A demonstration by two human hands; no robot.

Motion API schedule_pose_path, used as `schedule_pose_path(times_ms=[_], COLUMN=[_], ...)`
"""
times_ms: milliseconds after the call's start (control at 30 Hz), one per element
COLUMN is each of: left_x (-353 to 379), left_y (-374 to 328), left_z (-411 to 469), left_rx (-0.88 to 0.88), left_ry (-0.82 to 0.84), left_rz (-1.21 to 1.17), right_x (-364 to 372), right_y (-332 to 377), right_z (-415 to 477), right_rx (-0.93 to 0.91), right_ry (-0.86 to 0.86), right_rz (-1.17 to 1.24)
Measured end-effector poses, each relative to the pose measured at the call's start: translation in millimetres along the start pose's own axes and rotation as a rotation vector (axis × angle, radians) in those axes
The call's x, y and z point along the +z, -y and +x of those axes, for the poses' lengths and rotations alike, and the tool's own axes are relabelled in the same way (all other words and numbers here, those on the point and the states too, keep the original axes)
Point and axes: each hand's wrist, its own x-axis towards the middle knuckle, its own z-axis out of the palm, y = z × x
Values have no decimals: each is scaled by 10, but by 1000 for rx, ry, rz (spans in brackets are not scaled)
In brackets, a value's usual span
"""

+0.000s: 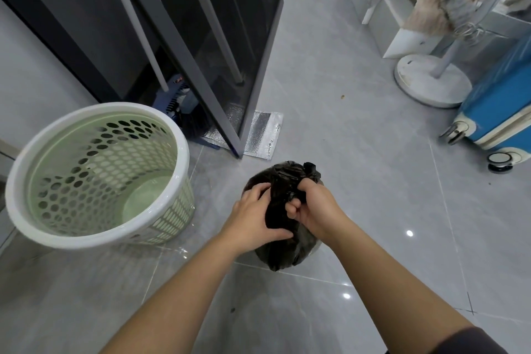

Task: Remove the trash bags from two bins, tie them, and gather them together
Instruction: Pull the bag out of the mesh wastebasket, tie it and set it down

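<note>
A black trash bag sits low over the grey tiled floor in the middle of the head view. My left hand grips its gathered top from the left. My right hand is closed on the twisted neck from the right, and a short end of plastic sticks up past its knuckles. To the left stands a pale green perforated bin with a white rim, with no bag inside. Only one bin and one bag are in view.
A dark glass door stands ajar behind the bin, with a silver foil pouch at its foot. A white fan base, a blue suitcase and white boxes with cloths crowd the right side.
</note>
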Motion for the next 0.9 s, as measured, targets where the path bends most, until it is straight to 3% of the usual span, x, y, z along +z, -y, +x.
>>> schedule_pose_path(times_ms=[200, 433, 500, 633, 900], left_x=[163, -8, -55, -97, -14], left_y=[137, 204, 180, 59, -3], left_z=[-4, -48, -77, -124, -69], left_rx=[-38, -9, -53, -181, -34], left_ry=[-177, -295, -374, -435, -4], left_rz=[-1, -53, -49, -96, -374], right_x=[-56, -231, -239, -214, -226], right_y=[52, 85, 79, 62, 18], right_z=[27, 3, 3, 4, 45], right_rx=[20, -233, -267, -253, -186], right_ry=[-70, -86, -81, -93, -25], right_rz=[-140, -972, -1095, -979, -703])
